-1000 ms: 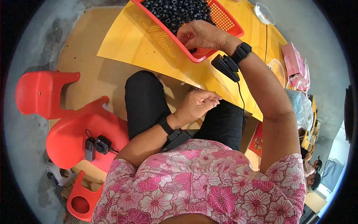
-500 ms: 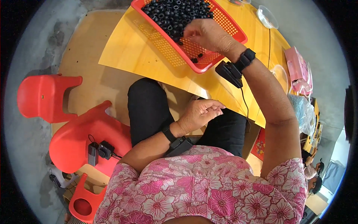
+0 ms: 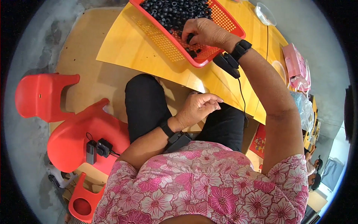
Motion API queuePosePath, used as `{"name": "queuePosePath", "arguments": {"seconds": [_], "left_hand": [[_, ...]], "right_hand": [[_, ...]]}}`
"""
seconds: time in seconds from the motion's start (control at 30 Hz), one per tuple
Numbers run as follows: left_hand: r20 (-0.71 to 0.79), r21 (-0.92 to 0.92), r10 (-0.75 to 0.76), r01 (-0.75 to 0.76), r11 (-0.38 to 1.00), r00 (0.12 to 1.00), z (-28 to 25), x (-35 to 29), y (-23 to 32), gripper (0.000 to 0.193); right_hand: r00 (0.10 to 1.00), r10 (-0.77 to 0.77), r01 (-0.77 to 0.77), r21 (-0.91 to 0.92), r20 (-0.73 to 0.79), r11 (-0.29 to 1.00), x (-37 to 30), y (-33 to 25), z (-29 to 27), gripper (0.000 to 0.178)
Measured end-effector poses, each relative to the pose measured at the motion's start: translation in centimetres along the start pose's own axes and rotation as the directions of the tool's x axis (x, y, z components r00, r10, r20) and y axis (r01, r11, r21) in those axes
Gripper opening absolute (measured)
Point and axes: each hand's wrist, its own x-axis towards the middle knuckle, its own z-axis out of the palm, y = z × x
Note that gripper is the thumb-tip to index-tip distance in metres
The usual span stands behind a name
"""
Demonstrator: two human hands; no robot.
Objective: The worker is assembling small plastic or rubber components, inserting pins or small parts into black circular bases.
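1 small black part (image 3: 190,37) is pinched between the thumb and fingers of our right hand (image 3: 207,31), over the red perforated basket (image 3: 200,64), just beside the heap of black rings (image 3: 175,11) in it. Basket's on a yellow table (image 3: 130,48). Our left hand (image 3: 195,109) is near the table edge, fingers bent, can't tell if the tips touch. Red plastic chairs (image 3: 35,95) off to our left.
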Motion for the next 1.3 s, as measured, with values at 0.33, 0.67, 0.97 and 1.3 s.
{"name": "queuePosePath", "arguments": {"seconds": [0.33,0.67,0.97,1.3], "left_hand": [[0.089,0.029,-0.078,0.075,0.997,0.993,-0.6,0.1,0.5,0.023],[0.071,-0.116,-0.064,0.072,0.991,0.995,-0.5,0.2,1.2,0.023],[-0.058,-0.154,-0.104,0.094,0.984,0.993,-0.5,-0.5,1.7,0.023],[-0.181,-0.151,0.069,-0.097,0.984,0.981,1.1,-1.4,2.9,0.028]], "right_hand": [[0.945,0.327,-0.315,0.288,0.009,0.904,-1.6,-0.4,-1.4,0.021],[0.925,0.349,-0.16,0.674,-0.154,0.721,-4.4,-1.8,-2.5,0.02],[0.882,0.459,0.033,0.984,-0.11,0.172,-13.9,-8.5,-0.8,0.031],[0.899,0.425,0.229,0.944,-0.11,-0.239,-19.8,-12.4,5.5,0.03]]}}
